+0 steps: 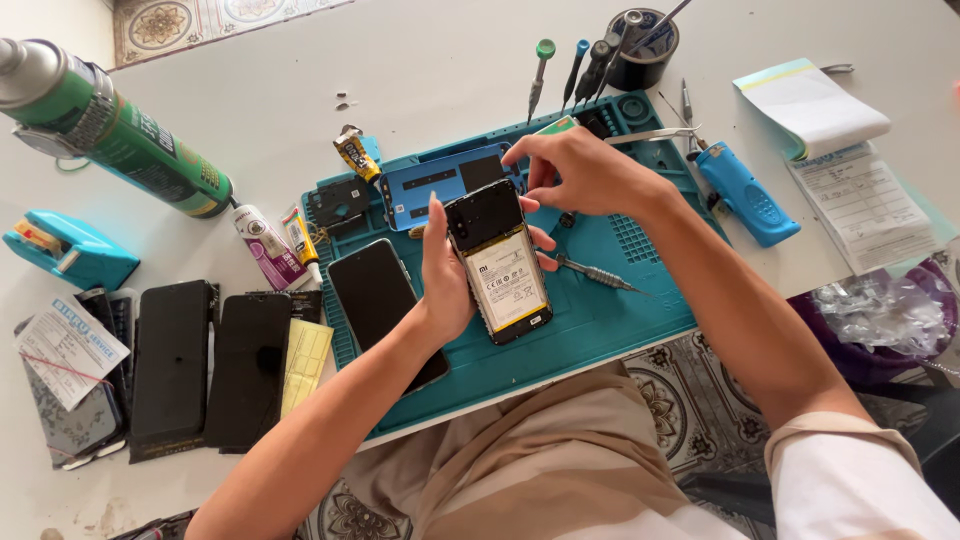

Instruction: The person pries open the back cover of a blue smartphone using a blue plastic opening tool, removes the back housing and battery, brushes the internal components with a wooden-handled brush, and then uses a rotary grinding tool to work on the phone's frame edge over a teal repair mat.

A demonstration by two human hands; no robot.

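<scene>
Left hand (445,275) grips opened phone (500,262); screwdriver (592,272), blue cover (432,182) beside

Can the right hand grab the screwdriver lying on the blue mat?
Probably yes. The right hand is busy at the opened phone, but the screwdriver lies uncovered just below it on the mat.

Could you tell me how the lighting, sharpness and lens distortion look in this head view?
Head view: soft, even daylight with faint shadows; the opened phone in the left hand is sharp, with slight glare; wide-angle distortion bends the green spray can and table edges.
</scene>
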